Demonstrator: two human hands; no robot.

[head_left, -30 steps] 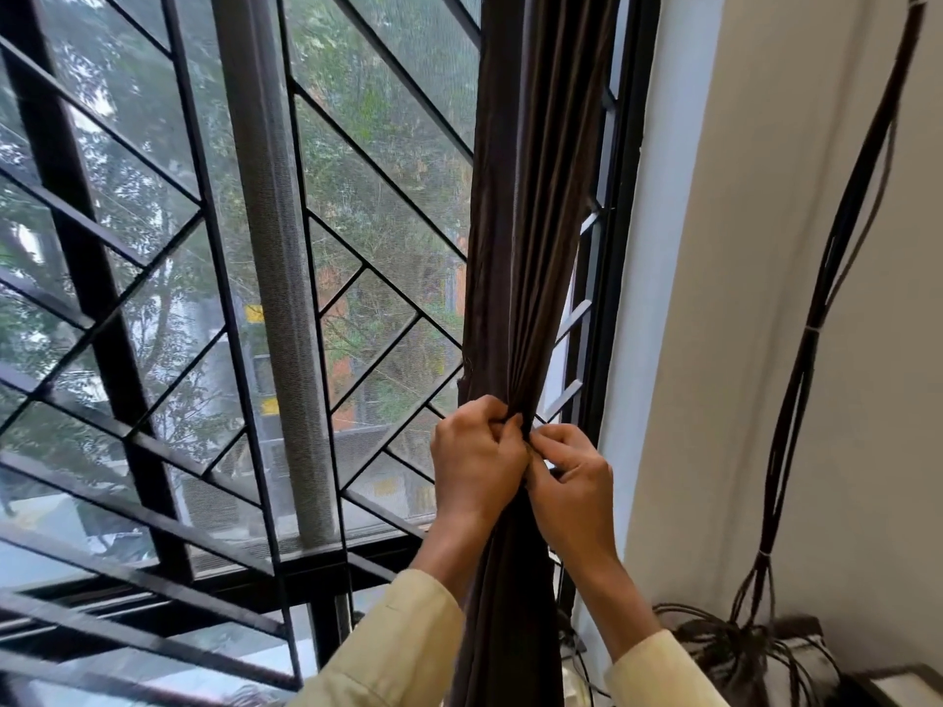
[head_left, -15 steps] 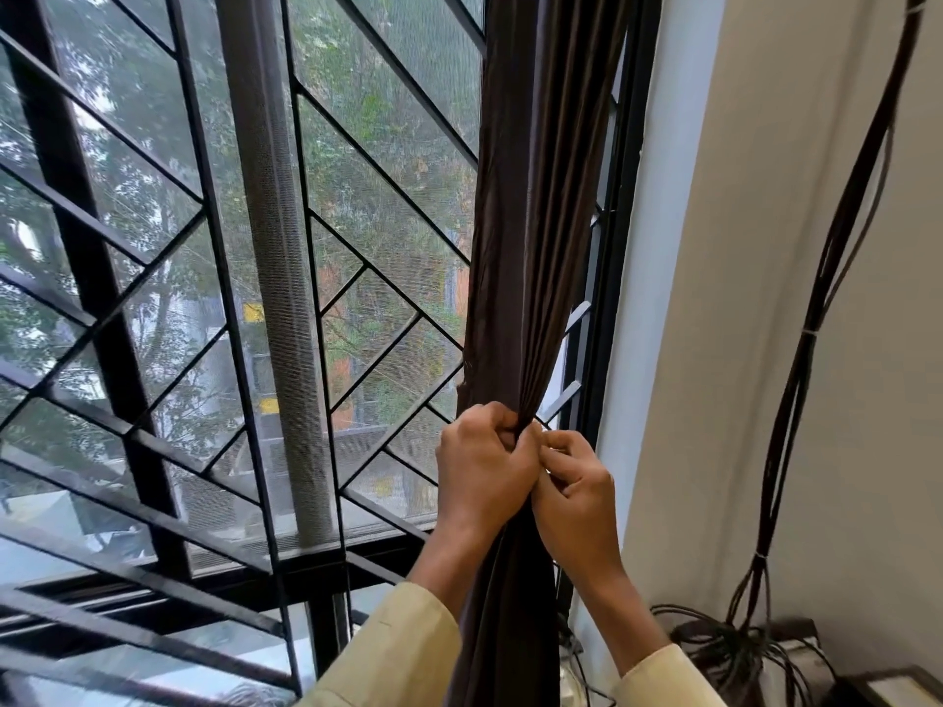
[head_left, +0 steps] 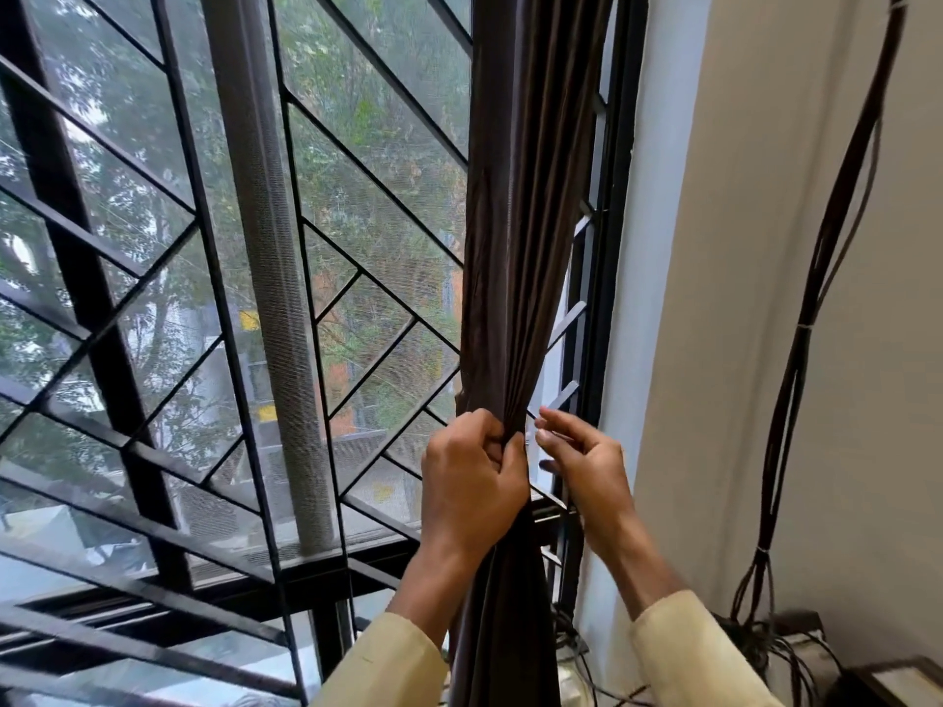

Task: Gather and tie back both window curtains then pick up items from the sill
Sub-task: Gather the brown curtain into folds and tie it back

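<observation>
While left hand [head_left: 472, 482] grips bunched curtain [head_left: 520, 247], right hand [head_left: 587, 464] hovers empty, fingers loose.
Risk: one-hand grip slips, folds spill out.

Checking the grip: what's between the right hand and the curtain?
Head view: just a narrow gap, window grille showing behind. The right hand is off the curtain; the left hand grips it.
</observation>
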